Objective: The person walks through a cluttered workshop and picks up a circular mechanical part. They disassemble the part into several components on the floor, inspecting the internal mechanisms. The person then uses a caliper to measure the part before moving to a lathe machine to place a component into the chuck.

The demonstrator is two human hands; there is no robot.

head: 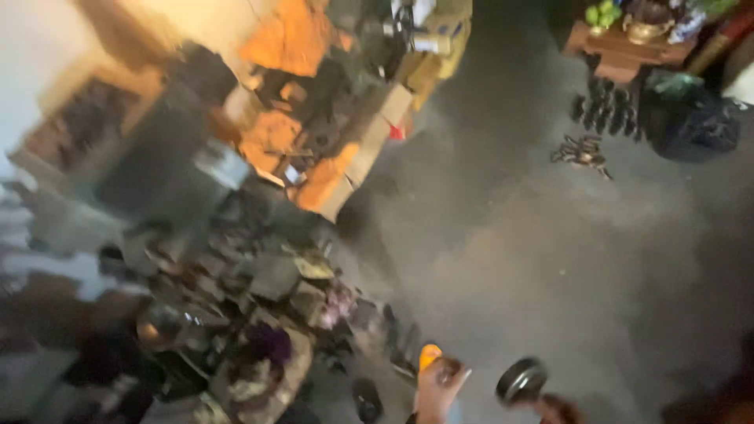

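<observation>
The view is heavily blurred by motion. At the bottom edge my left hand [437, 391] is raised and closed around a small orange-tipped object [429, 356]. Just to its right, my right hand [559, 409] shows only partly and grips a dark, round, shiny object [521, 381], perhaps a lid or disc. Both hands hover above a grey concrete floor [550, 259]. What the two objects are cannot be made out.
A heap of dark cluttered items [251, 314] fills the lower left. Open cardboard boxes [345, 165] with orange contents lie at upper centre. A wooden stand [624, 47] with a brass pot and green fruit, dark bags [695, 122] and small dark pieces [583, 149] sit upper right.
</observation>
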